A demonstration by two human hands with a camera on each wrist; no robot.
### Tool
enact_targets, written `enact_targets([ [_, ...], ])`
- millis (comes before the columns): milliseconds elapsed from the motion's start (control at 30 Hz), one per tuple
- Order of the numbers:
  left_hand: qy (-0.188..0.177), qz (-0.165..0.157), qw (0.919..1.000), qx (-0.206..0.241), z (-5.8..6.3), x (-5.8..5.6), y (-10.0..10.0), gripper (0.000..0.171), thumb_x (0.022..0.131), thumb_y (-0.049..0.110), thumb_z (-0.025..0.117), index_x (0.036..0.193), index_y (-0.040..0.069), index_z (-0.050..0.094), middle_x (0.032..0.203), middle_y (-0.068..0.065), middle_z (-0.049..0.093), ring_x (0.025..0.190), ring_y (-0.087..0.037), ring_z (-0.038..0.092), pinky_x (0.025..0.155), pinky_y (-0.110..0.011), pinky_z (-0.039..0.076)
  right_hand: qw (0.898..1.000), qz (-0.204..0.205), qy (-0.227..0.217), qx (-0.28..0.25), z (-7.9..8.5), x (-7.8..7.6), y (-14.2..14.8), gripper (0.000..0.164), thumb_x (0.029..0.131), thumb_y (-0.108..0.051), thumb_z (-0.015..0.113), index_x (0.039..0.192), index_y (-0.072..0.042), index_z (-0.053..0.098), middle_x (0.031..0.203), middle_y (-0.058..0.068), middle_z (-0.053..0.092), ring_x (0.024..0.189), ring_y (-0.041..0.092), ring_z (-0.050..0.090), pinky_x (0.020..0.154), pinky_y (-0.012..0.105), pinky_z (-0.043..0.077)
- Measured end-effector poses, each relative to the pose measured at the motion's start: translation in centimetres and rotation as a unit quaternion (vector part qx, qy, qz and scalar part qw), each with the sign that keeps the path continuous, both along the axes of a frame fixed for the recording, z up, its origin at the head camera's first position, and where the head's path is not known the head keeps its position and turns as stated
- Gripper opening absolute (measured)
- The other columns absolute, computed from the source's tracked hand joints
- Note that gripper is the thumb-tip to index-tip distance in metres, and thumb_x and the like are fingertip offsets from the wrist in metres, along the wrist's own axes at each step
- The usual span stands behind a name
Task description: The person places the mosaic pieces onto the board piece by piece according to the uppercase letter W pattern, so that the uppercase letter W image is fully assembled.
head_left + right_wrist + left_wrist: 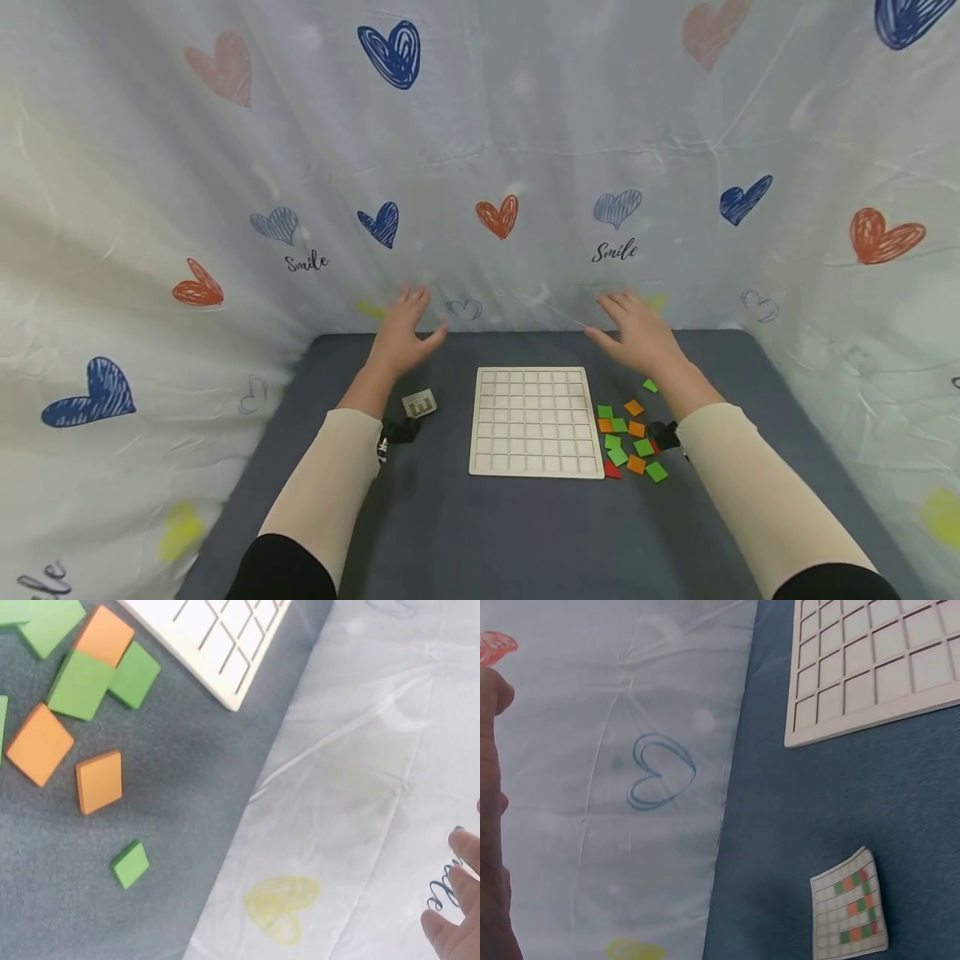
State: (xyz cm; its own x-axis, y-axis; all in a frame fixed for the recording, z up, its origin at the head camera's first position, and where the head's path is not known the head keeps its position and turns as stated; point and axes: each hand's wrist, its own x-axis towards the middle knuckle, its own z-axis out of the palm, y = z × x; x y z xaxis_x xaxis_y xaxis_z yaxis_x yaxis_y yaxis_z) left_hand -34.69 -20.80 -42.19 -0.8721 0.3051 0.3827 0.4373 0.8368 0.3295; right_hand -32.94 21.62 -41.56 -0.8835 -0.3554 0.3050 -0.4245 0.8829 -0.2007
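Both hands are held up over the far part of the table with nothing in them. My left hand point(402, 335) has its fingers extended and thumb out, beyond a small printed card point(419, 403) with a colored grid pattern. Fingers spread, my right hand point(636, 332) is beyond a scatter of small square tiles. A pale gridded board point(536, 423) lies flat between the arms, its cells bare. Green tiles point(656, 472), orange tiles point(636, 465) and red tiles point(612, 471) lie loose along its right side. The right forearm partly covers that area.
A dark grey table point(480, 533) carries everything. A pale curtain point(480, 108) printed with hearts hangs along its far edge and at both sides. Each wrist wears a dark strapped device, the left one point(401, 431) close to the card.
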Motion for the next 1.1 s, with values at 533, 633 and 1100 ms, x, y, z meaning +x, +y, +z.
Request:
enact_targets([
  [533, -0.016, -0.035, 0.9974, 0.061, -1.6, 3.8, 0.6, 0.068, 0.101, 0.031, 0.064, 0.158, 0.005, 0.039, 0.162, -0.017, 0.036, 0.151, -0.036, 0.029, 0.12, -0.057, 0.03, 0.997, 0.018, -0.04, -0.06, -2.0, 3.6, 0.1, 0.058, 0.102, -0.033, 0.064, 0.153, -0.009, 0.049, 0.143, 0.019, 0.051, 0.126, 0.042, 0.054, 0.099, 0.063, 0.049],
  [633, -0.016, -0.039, 0.9973, 0.06, -2.2, 4.5, 1.0, 0.066, 0.101, 0.029, 0.063, 0.158, 0.004, 0.04, 0.162, -0.019, 0.036, 0.15, -0.038, 0.031, 0.118, -0.059, 0.032, 0.997, 0.021, -0.04, -0.069, -2.2, 4.4, 0.2, 0.057, 0.102, -0.031, 0.064, 0.152, -0.008, 0.05, 0.143, 0.02, 0.051, 0.124, 0.043, 0.055, 0.097, 0.063, 0.05],
  [1100, -0.014, -0.057, 0.9939, 0.093, -4.0, 6.8, 2.5, 0.061, 0.098, 0.025, 0.064, 0.154, 0.007, 0.048, 0.154, -0.015, 0.048, 0.142, -0.035, 0.043, 0.112, -0.059, 0.041, 0.994, 0.028, -0.029, -0.097, -3.4, 6.7, 0.2, 0.048, 0.1, -0.028, 0.067, 0.144, -0.008, 0.06, 0.138, 0.016, 0.056, 0.122, 0.04, 0.057, 0.095, 0.061, 0.052],
])
